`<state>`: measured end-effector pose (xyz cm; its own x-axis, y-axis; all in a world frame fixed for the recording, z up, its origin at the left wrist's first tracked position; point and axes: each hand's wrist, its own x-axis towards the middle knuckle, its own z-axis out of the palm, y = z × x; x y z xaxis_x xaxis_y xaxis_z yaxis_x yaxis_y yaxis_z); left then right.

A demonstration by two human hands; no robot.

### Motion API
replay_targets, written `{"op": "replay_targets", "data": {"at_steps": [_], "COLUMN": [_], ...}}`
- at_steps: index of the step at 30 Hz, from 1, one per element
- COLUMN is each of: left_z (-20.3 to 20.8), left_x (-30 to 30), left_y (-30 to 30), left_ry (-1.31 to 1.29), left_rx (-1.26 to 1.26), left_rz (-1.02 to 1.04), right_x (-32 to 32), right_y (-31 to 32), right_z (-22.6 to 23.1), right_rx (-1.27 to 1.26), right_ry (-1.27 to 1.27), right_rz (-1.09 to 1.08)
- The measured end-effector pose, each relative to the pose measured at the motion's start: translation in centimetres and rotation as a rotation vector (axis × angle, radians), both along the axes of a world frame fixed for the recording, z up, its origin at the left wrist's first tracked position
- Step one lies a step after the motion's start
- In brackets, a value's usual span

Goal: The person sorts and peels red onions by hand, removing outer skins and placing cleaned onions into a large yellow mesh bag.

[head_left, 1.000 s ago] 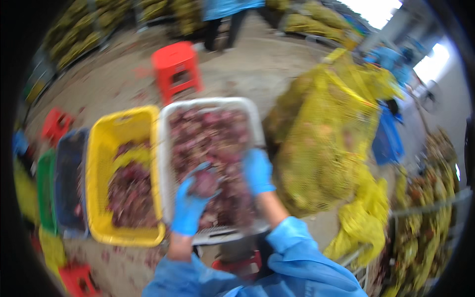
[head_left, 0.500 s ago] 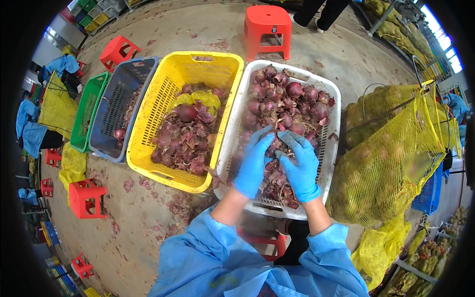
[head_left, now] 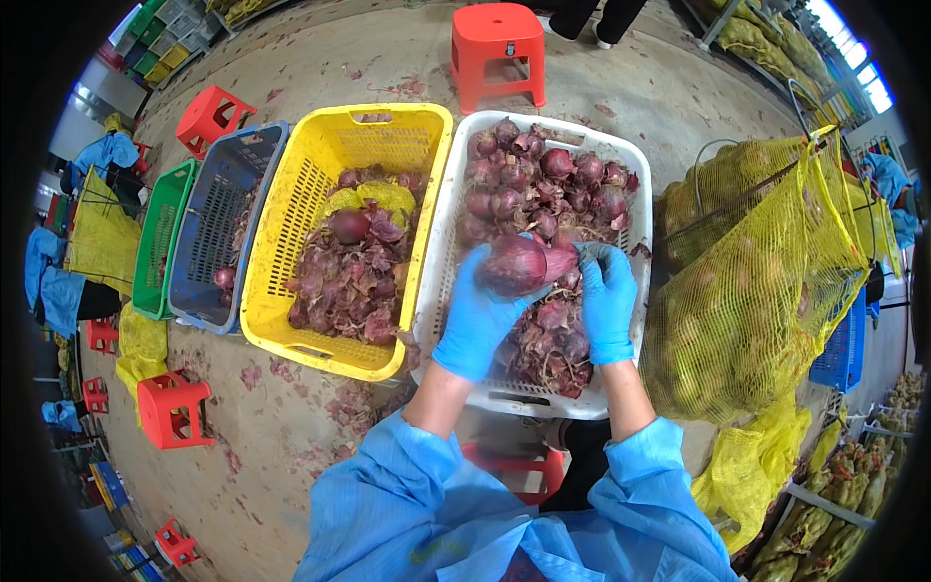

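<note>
Blue-gloved, my left hand (head_left: 477, 325) is closed round a large red onion (head_left: 512, 266), raised above the white crate (head_left: 644, 199). The onion lies on its side, its papery neck pointing right. At that neck, the bent fingertips of my right hand (head_left: 609, 303), also gloved in blue, are pinched on the dry skin. Below both hands the white crate is filled with red onions (head_left: 558, 163) and loose skins. Left of it, a yellow crate (head_left: 274, 247) holds peeled skins (head_left: 349, 281), a yellow net scrap (head_left: 390, 196) and another onion (head_left: 350, 225).
Further left stand a blue-grey crate (head_left: 199, 252) and a green crate (head_left: 155, 233). A full yellow mesh sack (head_left: 742, 320) leans close on the right. Red stools (head_left: 497, 53) stand about, and skins litter the concrete floor (head_left: 281, 417). People in blue work at the far left.
The onion has come up out of the crate in my left hand. My right hand has drawn to the right, onto its neck. The whole view has shifted slightly.
</note>
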<state>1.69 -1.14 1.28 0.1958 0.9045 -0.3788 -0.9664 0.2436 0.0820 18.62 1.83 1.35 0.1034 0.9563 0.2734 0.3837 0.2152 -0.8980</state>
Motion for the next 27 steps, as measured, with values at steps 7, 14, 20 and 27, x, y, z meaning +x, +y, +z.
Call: {"op": "replay_targets", "data": {"at_steps": [7, 14, 20, 27], "left_z": [1.6, 2.7, 1.8, 2.6], "left_x": [0.1, 1.4, 0.6, 0.6], "left_y": [-1.2, -2.3, -2.1, -1.4], "left_ry": [0.002, 0.455, 0.183, 0.24], "left_rx": [0.109, 0.289, 0.311, 0.227], "left_rz": [-0.157, -0.349, -0.525, -0.378], "right_x": [2.4, 2.4, 4.5, 6.2], "right_y": [1.8, 1.7, 2.5, 2.6], "right_z": [-1.2, -0.5, -3.9, -3.5], "right_rx": [0.104, 0.211, 0.08, -0.094], "right_ry": [-0.316, -0.424, -0.508, -0.45], "right_rz": [-0.141, -0.174, -0.244, -0.018]}}
